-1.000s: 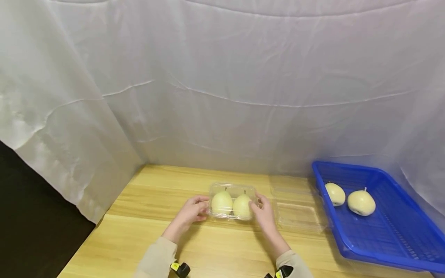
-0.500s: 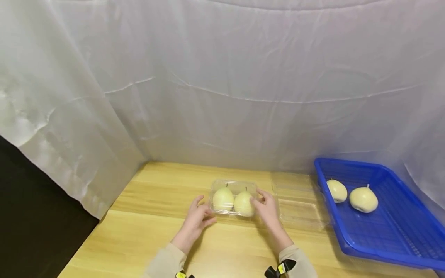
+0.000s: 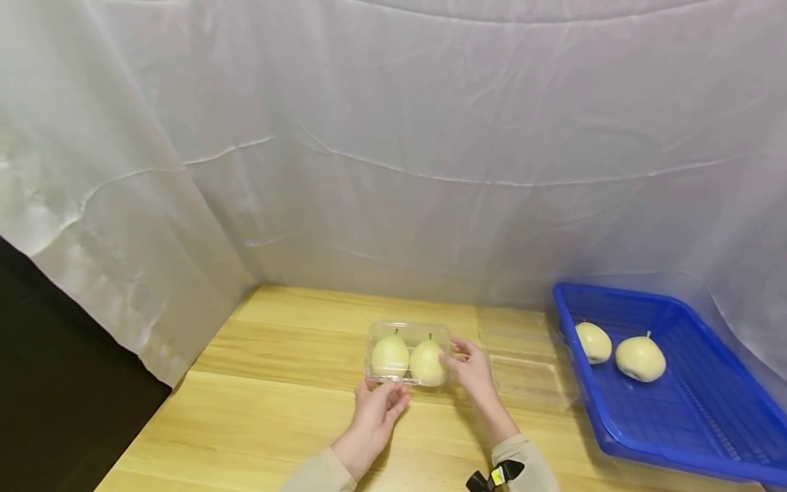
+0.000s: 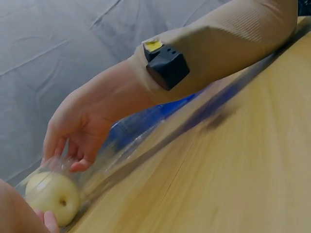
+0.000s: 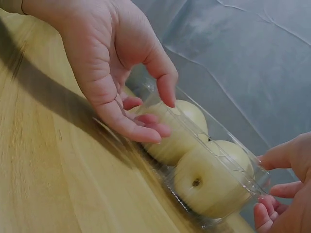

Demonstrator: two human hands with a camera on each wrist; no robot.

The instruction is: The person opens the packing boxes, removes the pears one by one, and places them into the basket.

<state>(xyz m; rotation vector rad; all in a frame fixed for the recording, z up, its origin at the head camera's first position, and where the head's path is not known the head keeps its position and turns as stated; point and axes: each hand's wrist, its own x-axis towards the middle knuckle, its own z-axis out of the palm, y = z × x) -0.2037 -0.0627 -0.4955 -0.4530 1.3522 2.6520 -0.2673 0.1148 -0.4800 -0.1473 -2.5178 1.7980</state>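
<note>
A clear plastic clamshell box (image 3: 410,324) stands on the wooden table with two pale yellow pears inside, a left pear (image 3: 389,357) and a right pear (image 3: 427,363). At the box's right end my right hand (image 3: 475,374) pinches the edge, thumb toward the front and fingers behind. My left hand (image 3: 373,415) is at the front left of the box, its relaxed fingers touching or very near the front rim. In the right wrist view the left hand (image 5: 109,73) lies over the front side, partly covering one pear (image 5: 182,136).
On the right stands a blue plastic basket (image 3: 605,430) holding a pear (image 3: 594,343) and a second pear (image 3: 640,359). Between it and the box lies another clear plastic container (image 3: 529,376). Pale grey cloth (image 3: 430,225) hangs behind the table (image 3: 246,410).
My left hand has left the box's left end and moved right to its front edge. The right hand stays at the right end; the box has barely moved.
</note>
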